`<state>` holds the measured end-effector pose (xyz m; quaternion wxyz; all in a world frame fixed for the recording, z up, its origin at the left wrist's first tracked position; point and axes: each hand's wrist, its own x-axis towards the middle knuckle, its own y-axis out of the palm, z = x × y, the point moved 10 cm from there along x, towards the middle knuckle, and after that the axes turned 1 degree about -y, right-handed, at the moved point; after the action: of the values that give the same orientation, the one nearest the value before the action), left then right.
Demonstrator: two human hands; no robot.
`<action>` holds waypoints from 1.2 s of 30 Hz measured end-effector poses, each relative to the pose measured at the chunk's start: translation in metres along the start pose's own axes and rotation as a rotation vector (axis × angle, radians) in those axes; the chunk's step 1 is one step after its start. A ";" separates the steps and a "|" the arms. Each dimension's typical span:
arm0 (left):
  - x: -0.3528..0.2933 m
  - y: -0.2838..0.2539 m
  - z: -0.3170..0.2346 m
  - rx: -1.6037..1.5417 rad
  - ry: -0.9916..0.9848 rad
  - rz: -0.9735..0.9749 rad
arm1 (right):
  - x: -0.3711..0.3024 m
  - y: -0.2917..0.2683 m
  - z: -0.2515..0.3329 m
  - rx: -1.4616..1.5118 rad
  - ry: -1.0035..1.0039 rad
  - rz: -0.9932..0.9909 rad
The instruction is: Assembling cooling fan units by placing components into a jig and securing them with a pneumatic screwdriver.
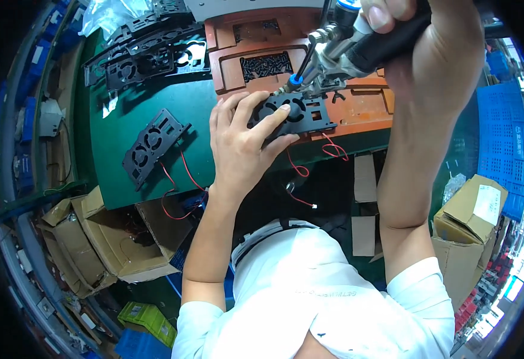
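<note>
One flat, black, round-holed bracket (302, 122) is held by the left grip (244, 131). A black-and-silver power tool (366, 54) is clasped by the right grip (436, 37).

Cardboard boxes (462, 257), blue perforated crate (498, 122)

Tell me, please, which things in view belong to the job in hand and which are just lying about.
Seemingly in use:
black fan bracket under the left hand
handheld black-and-metal tool
dark screws in the orange tray

Seemingly lying about:
clear plastic bag
cardboard boxes
yellow-green crate
</note>
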<state>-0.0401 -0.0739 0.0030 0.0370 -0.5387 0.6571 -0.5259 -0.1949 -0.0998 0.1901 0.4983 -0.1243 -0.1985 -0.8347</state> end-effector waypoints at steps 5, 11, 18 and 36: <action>0.001 -0.003 -0.002 -0.032 -0.003 -0.017 | 0.001 0.008 0.002 0.012 -0.062 0.117; -0.001 -0.003 0.000 -0.055 -0.020 0.015 | 0.004 0.011 -0.010 -0.004 0.067 0.085; -0.002 -0.002 -0.001 -0.079 -0.052 0.054 | 0.010 -0.010 0.083 -0.097 -0.350 0.157; -0.004 0.004 0.010 -0.126 -0.125 0.101 | -0.022 0.020 0.011 0.068 0.031 0.100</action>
<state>-0.0354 -0.0778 -0.0064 0.0705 -0.5379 0.7117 -0.4463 -0.1668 -0.0859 0.1953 0.5464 -0.1043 -0.2128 -0.8033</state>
